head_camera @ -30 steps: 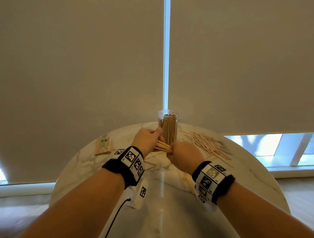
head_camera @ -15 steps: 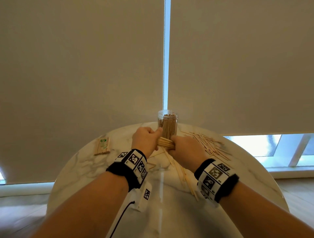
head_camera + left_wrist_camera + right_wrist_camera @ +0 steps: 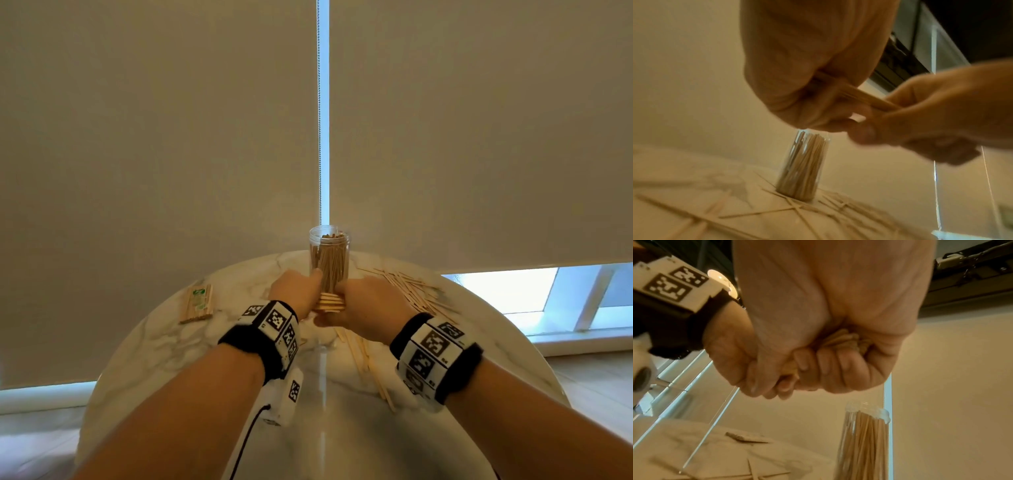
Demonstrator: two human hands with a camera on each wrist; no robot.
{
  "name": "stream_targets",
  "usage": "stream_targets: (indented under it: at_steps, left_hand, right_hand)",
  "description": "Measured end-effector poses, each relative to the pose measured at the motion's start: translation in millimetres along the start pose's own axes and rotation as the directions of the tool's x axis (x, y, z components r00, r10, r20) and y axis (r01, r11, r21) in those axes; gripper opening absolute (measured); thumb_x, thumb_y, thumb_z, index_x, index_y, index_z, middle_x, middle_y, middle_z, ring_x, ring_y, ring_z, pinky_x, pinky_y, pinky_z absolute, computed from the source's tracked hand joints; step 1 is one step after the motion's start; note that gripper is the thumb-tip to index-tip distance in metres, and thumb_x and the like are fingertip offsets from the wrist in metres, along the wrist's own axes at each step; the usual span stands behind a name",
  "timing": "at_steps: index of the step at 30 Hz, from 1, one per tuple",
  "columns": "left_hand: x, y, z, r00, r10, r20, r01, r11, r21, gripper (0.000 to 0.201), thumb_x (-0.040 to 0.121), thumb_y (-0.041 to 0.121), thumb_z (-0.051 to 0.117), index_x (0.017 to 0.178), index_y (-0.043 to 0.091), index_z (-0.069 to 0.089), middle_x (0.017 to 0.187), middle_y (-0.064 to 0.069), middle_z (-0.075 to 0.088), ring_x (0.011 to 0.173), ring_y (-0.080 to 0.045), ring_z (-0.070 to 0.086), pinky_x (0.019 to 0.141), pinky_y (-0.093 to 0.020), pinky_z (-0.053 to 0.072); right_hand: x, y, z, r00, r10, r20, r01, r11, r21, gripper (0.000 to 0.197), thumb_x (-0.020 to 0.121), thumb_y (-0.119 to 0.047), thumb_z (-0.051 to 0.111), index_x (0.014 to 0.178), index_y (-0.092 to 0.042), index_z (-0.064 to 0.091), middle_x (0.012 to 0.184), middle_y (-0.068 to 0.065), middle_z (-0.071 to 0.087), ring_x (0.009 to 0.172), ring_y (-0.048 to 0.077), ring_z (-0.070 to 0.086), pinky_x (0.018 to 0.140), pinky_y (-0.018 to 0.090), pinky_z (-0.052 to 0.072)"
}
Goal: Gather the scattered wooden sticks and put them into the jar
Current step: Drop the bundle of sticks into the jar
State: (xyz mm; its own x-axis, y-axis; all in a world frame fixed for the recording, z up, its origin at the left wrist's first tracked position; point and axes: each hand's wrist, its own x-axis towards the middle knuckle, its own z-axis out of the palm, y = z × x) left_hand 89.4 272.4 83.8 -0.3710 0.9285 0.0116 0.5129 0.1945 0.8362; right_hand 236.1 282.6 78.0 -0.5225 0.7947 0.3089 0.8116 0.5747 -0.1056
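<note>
A clear jar [image 3: 329, 260] holding many upright wooden sticks stands at the far middle of the round marble table [image 3: 164, 342]. Just in front of it, both hands grip one horizontal bundle of sticks [image 3: 329, 302]: my left hand [image 3: 297, 291] curls round its left end, my right hand [image 3: 366, 301] round its right end. The left wrist view shows the bundle [image 3: 865, 97] running between the two fists above the jar [image 3: 803, 168]. In the right wrist view the stick ends [image 3: 842, 339] poke from my clenched right hand, the jar [image 3: 865, 441] below it.
Loose sticks [image 3: 407, 287] lie scattered right of the jar, and more [image 3: 363, 356] lie under my right wrist. A small wrapped pack of sticks [image 3: 198, 304] sits at the table's left. Window blinds hang close behind the table.
Both hands have lifted the bundle off the table and moved it away from me, up against the jar's front. The bundle has turned from tilted to level.
</note>
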Motion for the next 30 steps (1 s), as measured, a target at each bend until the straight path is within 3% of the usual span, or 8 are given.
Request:
stream_targets:
  at_steps: [4,10,13,19,23,25,27,30]
  left_hand:
    - [14.4,-5.9,1.0,0.995,0.080,0.068,-0.096,0.951,0.292,0.039,0.100,0.034,0.041,0.091,0.007,0.067,0.083,-0.012,0.068,0.070,-0.026,0.060,0.063,-0.027,0.038]
    - [46.2,7.1,-10.3,0.992,-0.098,0.085,0.115,0.965,-0.237,0.075,0.103,0.061,0.018,0.097,0.005,0.068,0.087,-0.011,0.076,0.051,-0.015,0.057,0.040,-0.020,0.039]
    - [80.7,7.0,-19.4,0.992,-0.079,0.094,0.101,0.960,-0.261,0.038,0.102,0.034,0.052,0.125,0.004,0.055,0.099,-0.011,0.068,0.070,-0.017,0.061,0.056,-0.025,0.050]
    - [145.4,9.9,-1.8,0.982,0.079,0.170,-0.089,0.995,0.048,0.130,0.067,0.044,0.090,0.158,0.014,0.002,0.156,-0.015,0.036,0.136,-0.033,0.044,0.108,-0.043,0.042]
    - [175.3,10.4,19.4,0.966,0.186,0.183,-0.176,0.982,-0.069,0.144,0.064,0.048,0.090,0.157,0.022,-0.017,0.156,-0.014,0.037,0.135,-0.033,0.047,0.110,-0.045,0.042]
    - [180.6,9.7,25.7,0.952,0.228,0.203,-0.197,0.967,-0.161,0.138,0.067,0.046,0.089,0.157,0.022,-0.013,0.155,-0.013,0.040,0.133,-0.031,0.049,0.106,-0.040,0.044]
    - [183.7,4.3,33.4,0.932,0.305,0.198,-0.258,0.939,-0.229,0.106,0.070,0.037,0.090,0.153,0.020,0.026,0.140,-0.009,0.057,0.124,-0.027,0.058,0.104,-0.040,0.047]
    - [185.0,-9.3,39.2,0.914,0.381,0.139,-0.335,0.902,-0.273,0.056,0.068,0.033,0.092,0.109,0.035,0.053,0.110,0.003,0.069,0.104,-0.017,0.067,0.091,-0.040,0.056]
  right_hand:
    - [-0.1,2.5,-7.4,0.992,-0.126,0.023,0.125,0.991,0.058,0.056,0.088,-0.079,0.038,0.099,-0.026,0.054,0.078,-0.006,0.062,0.069,0.013,0.060,0.065,0.031,0.051]
    - [42.4,29.9,-40.8,0.995,-0.100,-0.030,0.099,0.994,-0.056,0.051,0.097,-0.067,0.030,0.092,-0.027,0.061,0.072,-0.007,0.060,0.064,0.010,0.058,0.070,0.035,0.058]
    - [83.0,51.5,-66.7,0.997,-0.024,-0.072,0.015,0.992,-0.121,0.048,0.100,-0.063,0.036,0.092,-0.025,0.064,0.076,-0.007,0.062,0.071,0.012,0.061,0.067,0.030,0.053]
    - [175.0,56.6,-85.0,0.992,0.098,0.074,-0.065,0.932,-0.356,0.051,0.094,-0.066,0.048,0.086,-0.021,0.070,0.076,-0.004,0.065,0.074,0.015,0.062,0.069,0.032,0.052]
    - [218.0,38.8,-75.1,0.979,0.086,0.184,0.011,0.882,-0.472,0.048,0.091,-0.064,0.056,0.081,-0.020,0.074,0.073,-0.006,0.064,0.078,0.016,0.065,0.070,0.031,0.051]
    - [232.1,30.4,-66.3,0.966,0.099,0.239,0.043,0.850,-0.526,0.049,0.089,-0.064,0.059,0.077,-0.019,0.071,0.071,-0.006,0.061,0.077,0.017,0.064,0.068,0.030,0.048]
    - [243.8,24.9,-52.0,0.959,0.101,0.264,0.076,0.808,-0.584,0.052,0.088,-0.064,0.061,0.068,-0.016,0.059,0.064,-0.004,0.056,0.067,0.017,0.059,0.064,0.029,0.049]
    - [252.9,15.2,-31.5,0.936,0.092,0.341,0.143,0.783,-0.605,0.051,0.096,-0.053,0.057,0.064,-0.015,0.052,0.060,-0.004,0.055,0.065,0.016,0.057,0.069,0.029,0.052]
